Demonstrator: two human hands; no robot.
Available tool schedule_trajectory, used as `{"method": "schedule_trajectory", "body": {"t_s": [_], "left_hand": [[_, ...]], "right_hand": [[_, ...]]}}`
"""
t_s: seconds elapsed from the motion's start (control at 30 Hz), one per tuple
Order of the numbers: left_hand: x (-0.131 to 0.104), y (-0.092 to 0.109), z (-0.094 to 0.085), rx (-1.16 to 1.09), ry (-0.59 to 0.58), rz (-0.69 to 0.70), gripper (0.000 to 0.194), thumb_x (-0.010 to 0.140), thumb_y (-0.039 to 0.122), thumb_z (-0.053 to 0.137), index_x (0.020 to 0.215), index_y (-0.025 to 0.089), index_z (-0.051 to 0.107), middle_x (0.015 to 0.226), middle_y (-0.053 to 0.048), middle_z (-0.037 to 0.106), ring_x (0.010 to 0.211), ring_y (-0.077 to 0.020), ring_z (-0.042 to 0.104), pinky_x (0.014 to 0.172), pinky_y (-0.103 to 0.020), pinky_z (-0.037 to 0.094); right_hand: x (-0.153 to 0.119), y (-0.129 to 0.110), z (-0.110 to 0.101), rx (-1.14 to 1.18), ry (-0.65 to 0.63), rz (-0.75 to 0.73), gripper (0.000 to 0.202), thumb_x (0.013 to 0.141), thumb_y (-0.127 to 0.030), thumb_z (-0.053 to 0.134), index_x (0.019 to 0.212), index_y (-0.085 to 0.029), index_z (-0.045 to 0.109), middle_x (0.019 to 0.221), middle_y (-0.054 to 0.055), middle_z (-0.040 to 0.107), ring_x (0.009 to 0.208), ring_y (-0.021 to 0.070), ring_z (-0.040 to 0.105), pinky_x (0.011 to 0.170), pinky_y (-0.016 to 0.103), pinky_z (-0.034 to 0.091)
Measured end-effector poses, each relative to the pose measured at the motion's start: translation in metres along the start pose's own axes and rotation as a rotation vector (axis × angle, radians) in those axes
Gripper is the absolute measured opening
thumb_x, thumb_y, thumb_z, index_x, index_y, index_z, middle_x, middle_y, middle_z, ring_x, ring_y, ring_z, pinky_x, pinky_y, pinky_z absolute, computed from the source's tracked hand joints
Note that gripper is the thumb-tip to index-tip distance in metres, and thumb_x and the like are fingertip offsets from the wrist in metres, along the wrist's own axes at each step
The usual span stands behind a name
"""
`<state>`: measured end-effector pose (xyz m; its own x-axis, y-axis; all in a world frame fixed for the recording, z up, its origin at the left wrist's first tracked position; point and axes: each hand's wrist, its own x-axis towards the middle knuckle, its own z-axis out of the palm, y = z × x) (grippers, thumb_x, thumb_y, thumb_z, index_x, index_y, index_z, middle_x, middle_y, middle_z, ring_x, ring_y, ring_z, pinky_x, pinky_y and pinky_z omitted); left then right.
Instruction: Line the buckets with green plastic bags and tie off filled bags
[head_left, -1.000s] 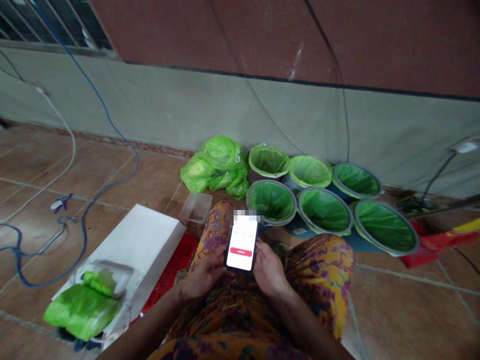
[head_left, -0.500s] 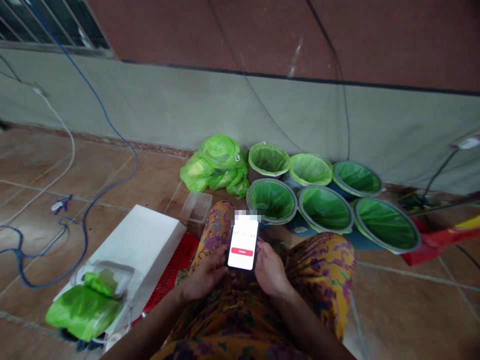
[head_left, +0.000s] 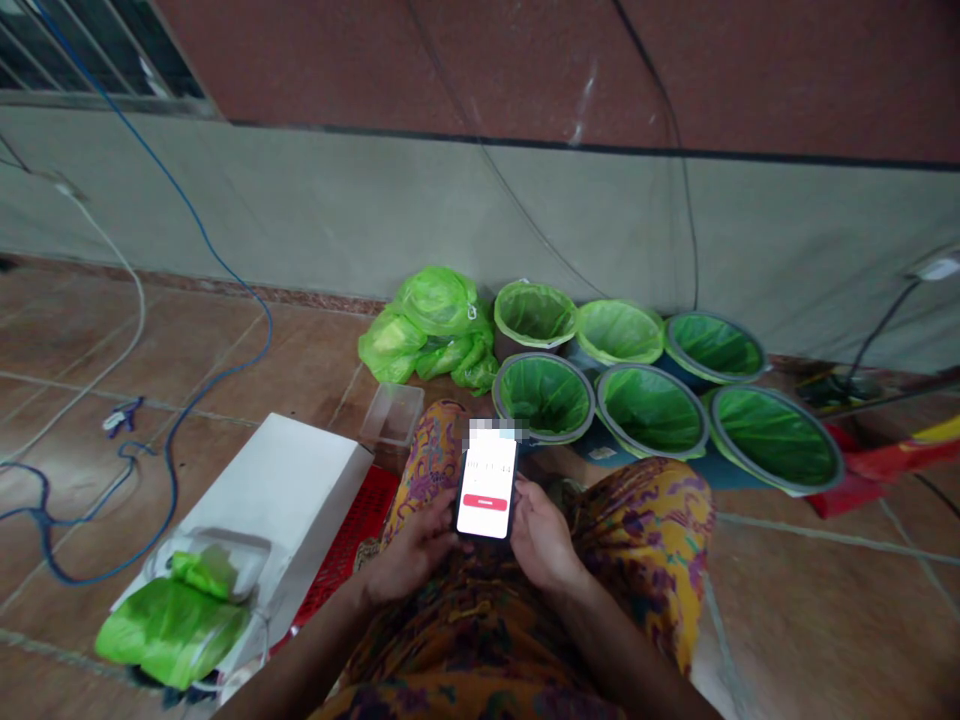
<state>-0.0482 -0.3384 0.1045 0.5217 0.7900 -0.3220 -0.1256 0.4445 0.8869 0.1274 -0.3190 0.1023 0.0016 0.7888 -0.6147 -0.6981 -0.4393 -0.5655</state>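
A smartphone point(head_left: 484, 495) with a bright white screen and a red button is held upright between both hands, above my lap. Blurred digits show on the screen, and its top is pixelated. My left hand point(head_left: 415, 550) grips the phone's left edge, fingers curled behind it. On the opposite edge, my right hand point(head_left: 546, 538) is closed round the phone, its thumb along the side. Beyond my knees stand several bins point(head_left: 652, 410) lined with green bags, in two rows.
Filled green bags point(head_left: 431, 320) lie by the wall, left of the bins. A clear plastic box point(head_left: 393, 414) sits near my left knee. At left are a white box point(head_left: 259, 500) bearing a green bag roll point(head_left: 172, 625), a red basket point(head_left: 349, 535) and a blue cable point(head_left: 171, 450).
The view has shifted very slightly. Both hands keep the same hold on the phone, and nothing else has visibly moved.
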Motion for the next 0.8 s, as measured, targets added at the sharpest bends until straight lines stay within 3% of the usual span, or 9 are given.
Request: {"method": "schedule_trajectory", "body": {"t_s": [0.23, 0.47, 0.63, 0.8], "left_hand": [[-0.001, -0.002, -0.003, 0.023, 0.002, -0.024, 0.059, 0.090, 0.026, 0.063, 0.146, 0.024, 0.045, 0.129, -0.009, 0.068, 0.106, -0.0226, 0.065, 0.095, -0.040, 0.052], [-0.002, 0.000, -0.003, 0.061, 0.003, -0.039, 0.061, 0.089, 0.029, 0.063, 0.147, 0.023, 0.044, 0.130, -0.009, 0.067, 0.107, -0.0236, 0.065, 0.099, -0.043, 0.051], [-0.002, 0.008, 0.000, 0.107, 0.003, -0.045, 0.063, 0.088, 0.028, 0.065, 0.148, 0.025, 0.046, 0.137, -0.009, 0.063, 0.126, -0.0288, 0.056, 0.103, -0.043, 0.049], [-0.002, 0.003, -0.002, 0.056, 0.016, -0.059, 0.066, 0.088, 0.029, 0.065, 0.149, 0.024, 0.043, 0.137, -0.010, 0.063, 0.122, -0.0282, 0.059, 0.102, -0.045, 0.051]], "right_hand": [[-0.003, -0.003, 0.001, 0.005, -0.007, -0.003, 0.019, 0.072, -0.025, 0.066, 0.090, -0.021, 0.070, 0.090, 0.001, 0.078, 0.087, 0.0212, 0.072, 0.079, 0.036, 0.058], [0.000, 0.000, -0.001, 0.024, -0.014, 0.006, 0.026, 0.075, -0.031, 0.066, 0.097, -0.019, 0.072, 0.093, 0.004, 0.079, 0.089, 0.0224, 0.072, 0.080, 0.035, 0.058], [0.000, 0.001, -0.002, 0.010, -0.018, 0.002, 0.022, 0.077, -0.030, 0.063, 0.094, -0.020, 0.072, 0.093, 0.004, 0.079, 0.089, 0.0222, 0.073, 0.081, 0.036, 0.058], [-0.001, -0.001, -0.001, 0.001, -0.016, -0.005, 0.020, 0.074, -0.028, 0.066, 0.092, -0.021, 0.072, 0.093, 0.003, 0.079, 0.088, 0.0220, 0.073, 0.081, 0.037, 0.058]]}}
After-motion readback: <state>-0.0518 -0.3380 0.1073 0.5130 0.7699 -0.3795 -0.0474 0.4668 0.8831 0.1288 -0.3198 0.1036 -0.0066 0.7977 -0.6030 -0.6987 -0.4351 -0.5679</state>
